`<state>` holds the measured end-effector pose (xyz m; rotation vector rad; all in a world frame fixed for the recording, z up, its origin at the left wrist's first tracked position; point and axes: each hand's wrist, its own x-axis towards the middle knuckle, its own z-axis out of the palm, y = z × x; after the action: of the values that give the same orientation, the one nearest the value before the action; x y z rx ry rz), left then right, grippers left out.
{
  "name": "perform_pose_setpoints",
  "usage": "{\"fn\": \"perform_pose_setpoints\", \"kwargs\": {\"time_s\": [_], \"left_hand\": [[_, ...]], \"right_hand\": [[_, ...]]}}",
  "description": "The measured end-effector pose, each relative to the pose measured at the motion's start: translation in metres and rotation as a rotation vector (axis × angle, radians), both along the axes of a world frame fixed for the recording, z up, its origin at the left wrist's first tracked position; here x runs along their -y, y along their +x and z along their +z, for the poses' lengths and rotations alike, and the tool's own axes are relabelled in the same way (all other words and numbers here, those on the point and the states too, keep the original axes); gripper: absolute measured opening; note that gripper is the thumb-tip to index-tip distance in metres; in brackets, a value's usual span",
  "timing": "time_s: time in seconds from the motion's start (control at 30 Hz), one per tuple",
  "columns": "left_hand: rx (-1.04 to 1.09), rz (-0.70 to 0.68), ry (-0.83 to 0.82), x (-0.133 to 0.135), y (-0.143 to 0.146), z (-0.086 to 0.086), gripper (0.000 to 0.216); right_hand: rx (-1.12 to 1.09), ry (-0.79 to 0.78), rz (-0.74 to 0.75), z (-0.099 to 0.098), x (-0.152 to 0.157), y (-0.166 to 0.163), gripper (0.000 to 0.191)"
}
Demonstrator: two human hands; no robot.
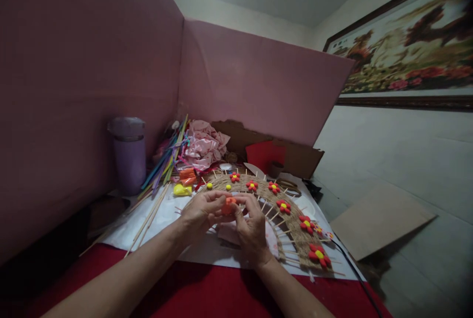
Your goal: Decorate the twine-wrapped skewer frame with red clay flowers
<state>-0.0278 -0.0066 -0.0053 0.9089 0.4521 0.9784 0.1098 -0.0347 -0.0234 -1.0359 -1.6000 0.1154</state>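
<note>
My left hand (202,213) and my right hand (252,229) meet over the middle of the table, fingertips closed around a small lump of orange clay (229,203). The fingers hide part of its shape. Just beyond them curves an arch of woven twine (293,219) with thin wooden sticks poking out along both edges. Several red flowers with yellow centres, such as one red flower (284,206), sit along its top and right side. On its left part are two small yellow balls, one yellow ball (209,186) left of the other.
Packs of orange clay (187,176) and yellow clay (182,190) lie behind my left hand. A purple tumbler (130,160) stands at the left, near coloured pipe cleaners (162,162) and crumpled pink wrapping (207,144). Scissors (290,187) lie behind the arch. A black cable (349,264) crosses the right edge.
</note>
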Motion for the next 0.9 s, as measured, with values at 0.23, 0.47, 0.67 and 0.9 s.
{"fn": "perform_pose_setpoints", "kwargs": {"time_s": [0.23, 0.47, 0.67, 0.9], "left_hand": [[-0.133, 0.172, 0.030, -0.004, 0.005, -0.006, 0.043], [-0.086, 0.183, 0.113, 0.002, 0.007, 0.000, 0.036], [-0.032, 0.017, 0.125, 0.002, 0.003, 0.003, 0.039], [-0.102, 0.103, 0.159, -0.005, 0.004, -0.005, 0.033]], "right_hand": [[0.035, -0.006, 0.091, -0.002, 0.003, -0.002, 0.017], [-0.128, -0.117, 0.083, -0.003, 0.000, -0.001, 0.015], [-0.313, -0.181, 0.132, -0.004, -0.006, 0.002, 0.024], [-0.247, -0.123, 0.159, -0.002, 0.001, -0.004, 0.017]]}}
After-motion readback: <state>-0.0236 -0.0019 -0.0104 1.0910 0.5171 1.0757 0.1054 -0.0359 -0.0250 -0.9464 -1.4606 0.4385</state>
